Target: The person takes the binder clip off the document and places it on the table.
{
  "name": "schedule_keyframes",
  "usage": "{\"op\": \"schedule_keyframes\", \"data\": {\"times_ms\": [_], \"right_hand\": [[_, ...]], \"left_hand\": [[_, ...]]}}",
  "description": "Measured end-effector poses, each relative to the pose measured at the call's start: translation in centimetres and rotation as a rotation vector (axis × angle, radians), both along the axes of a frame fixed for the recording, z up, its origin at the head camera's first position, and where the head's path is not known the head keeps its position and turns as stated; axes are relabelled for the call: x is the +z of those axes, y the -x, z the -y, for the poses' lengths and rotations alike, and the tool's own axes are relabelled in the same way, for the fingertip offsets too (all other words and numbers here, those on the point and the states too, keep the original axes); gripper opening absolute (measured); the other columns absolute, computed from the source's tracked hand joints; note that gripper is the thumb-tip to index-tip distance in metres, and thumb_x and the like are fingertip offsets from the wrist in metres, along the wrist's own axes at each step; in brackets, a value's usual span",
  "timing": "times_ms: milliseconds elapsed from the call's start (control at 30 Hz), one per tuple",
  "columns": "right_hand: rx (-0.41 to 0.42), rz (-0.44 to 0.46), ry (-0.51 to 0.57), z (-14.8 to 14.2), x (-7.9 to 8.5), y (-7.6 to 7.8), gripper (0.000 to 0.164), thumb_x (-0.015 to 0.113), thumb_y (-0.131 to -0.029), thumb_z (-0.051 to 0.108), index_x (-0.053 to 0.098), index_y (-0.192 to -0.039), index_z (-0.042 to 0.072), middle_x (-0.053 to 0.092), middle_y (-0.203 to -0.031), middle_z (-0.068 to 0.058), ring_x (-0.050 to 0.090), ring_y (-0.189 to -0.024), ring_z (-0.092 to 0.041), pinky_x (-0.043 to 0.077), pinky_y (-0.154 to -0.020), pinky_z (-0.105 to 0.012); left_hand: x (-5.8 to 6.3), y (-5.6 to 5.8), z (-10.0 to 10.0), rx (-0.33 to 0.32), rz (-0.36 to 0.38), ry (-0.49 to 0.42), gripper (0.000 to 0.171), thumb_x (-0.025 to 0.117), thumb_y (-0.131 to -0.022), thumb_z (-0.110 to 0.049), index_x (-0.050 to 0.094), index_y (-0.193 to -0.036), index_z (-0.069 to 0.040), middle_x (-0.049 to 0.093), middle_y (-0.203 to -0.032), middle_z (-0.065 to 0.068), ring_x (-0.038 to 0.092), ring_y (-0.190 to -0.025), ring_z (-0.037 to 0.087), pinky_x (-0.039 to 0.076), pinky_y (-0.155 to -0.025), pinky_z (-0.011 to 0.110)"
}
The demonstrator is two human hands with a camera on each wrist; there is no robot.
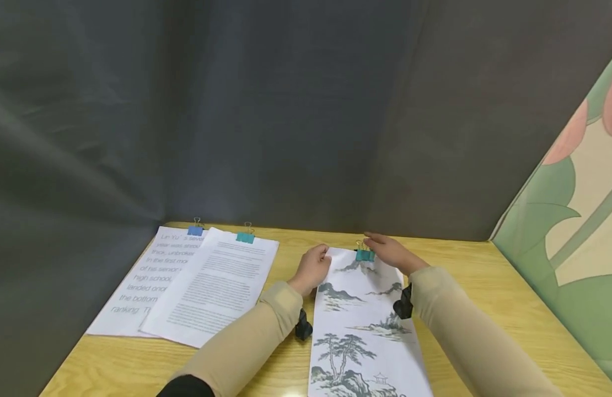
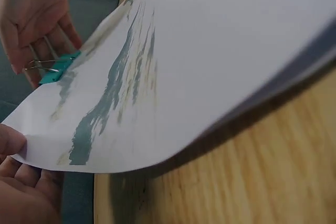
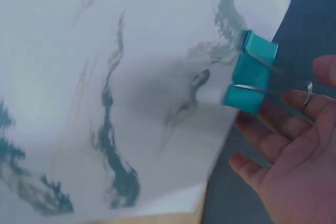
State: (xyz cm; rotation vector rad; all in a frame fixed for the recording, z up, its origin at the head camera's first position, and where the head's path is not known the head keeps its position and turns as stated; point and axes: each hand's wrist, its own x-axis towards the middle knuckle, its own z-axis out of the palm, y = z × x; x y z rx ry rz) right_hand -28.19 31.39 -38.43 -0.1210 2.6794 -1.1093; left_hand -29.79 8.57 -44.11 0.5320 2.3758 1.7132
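Head view has the action right at the painted paper [image 1: 341,322], a long white piece with inky landscapes that lies lengthwise in front of the person, right of the text pages, with a teal binder clip [image 1: 365,255] biting its far edge. My read: the step in hand is sorting out that clipped end, either seating the clip or squaring up the paper; can't tell which, and can't tell how many sheets are in there either. Next move probably calls for the right thumb to come in on the wire handles if the clip needs shifting, or else just lowering the paper flat. Left hand [image 1: 312,269] has the far left corner pinched, thumb on top and fingers curled under, and in the left wrist view that edge bows up off the wooden table [image 1: 477,292]. Right hand [image 1: 392,253] comes in from the other side, fingers loosely spread behind the clip, thumb standing apart, so not clamped on anything as far as I can see. Both forearms reach forward and angle inward. Further left, two text pages [image 1: 137,281] [image 1: 219,289] overlap, each with its own clip, and a dark curtain [image 1: 286,110] hangs behind it all.
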Motion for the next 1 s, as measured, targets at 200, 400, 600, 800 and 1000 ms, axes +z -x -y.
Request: {"op": "schedule_keyframes", "data": {"times_ms": [200, 400, 600, 800, 1000], "right_hand": [[-0.012, 0.064, 0.263, -1.3, -0.5, 0.3, 0.053, 0.030, -0.115, 0.019, 0.023, -0.156, -0.015, 0.032, -0.157, -0.036, 0.029, -0.146, -0.051, 0.021, -0.119, -0.061], [0.028, 0.033, 0.324, -2.0, -0.7, 0.5, 0.054, 0.035, -0.115, 0.019, 0.027, -0.153, -0.017, 0.038, -0.153, -0.036, 0.031, -0.145, -0.049, 0.020, -0.119, -0.062], [0.038, 0.085, 0.363, -2.8, 0.3, 0.6, 0.058, 0.045, -0.112, 0.019, 0.027, -0.153, -0.017, 0.026, -0.161, -0.034, 0.019, -0.151, -0.047, 0.017, -0.120, -0.061], [0.030, 0.147, 0.395, -3.4, 1.1, 0.7, 0.063, 0.055, -0.108, 0.020, 0.030, -0.154, -0.015, 0.035, -0.158, -0.030, 0.036, -0.145, -0.040, 0.026, -0.119, -0.055], [0.031, 0.131, 0.391, -3.2, 1.1, 0.8, 0.060, 0.058, -0.107, 0.022, 0.037, -0.150, -0.014, 0.050, -0.149, -0.026, 0.049, -0.134, -0.031, 0.030, -0.117, -0.055]], "left_hand": [[-0.1, -0.2, -0.2, 0.006, 0.001, -0.020, 0.022, 0.048, -0.109, -0.009, 0.040, -0.088, -0.011, 0.061, -0.129, 0.020, 0.057, -0.104, 0.028, 0.040, -0.078, 0.041], [-0.3, -0.5, -0.5, 0.007, 0.052, -0.064, 0.021, 0.047, -0.109, -0.009, 0.039, -0.090, -0.010, 0.055, -0.109, 0.017, 0.039, -0.068, 0.017, 0.036, -0.064, 0.035], [-0.2, -0.7, -0.6, -0.002, 0.055, -0.103, 0.024, 0.047, -0.109, -0.008, 0.036, -0.088, -0.011, 0.042, -0.083, 0.004, 0.029, -0.054, 0.015, 0.032, -0.056, 0.031], [-0.5, -0.5, -0.3, -0.002, 0.051, -0.107, 0.031, 0.046, -0.110, -0.008, 0.029, -0.085, -0.014, 0.018, -0.071, -0.001, 0.024, -0.052, 0.015, 0.027, -0.054, 0.030], [-0.4, -0.6, -0.3, -0.012, 0.042, -0.109, 0.030, 0.047, -0.110, -0.008, 0.030, -0.085, -0.013, 0.024, -0.074, 0.000, 0.026, -0.054, 0.015, 0.028, -0.056, 0.032]]}}
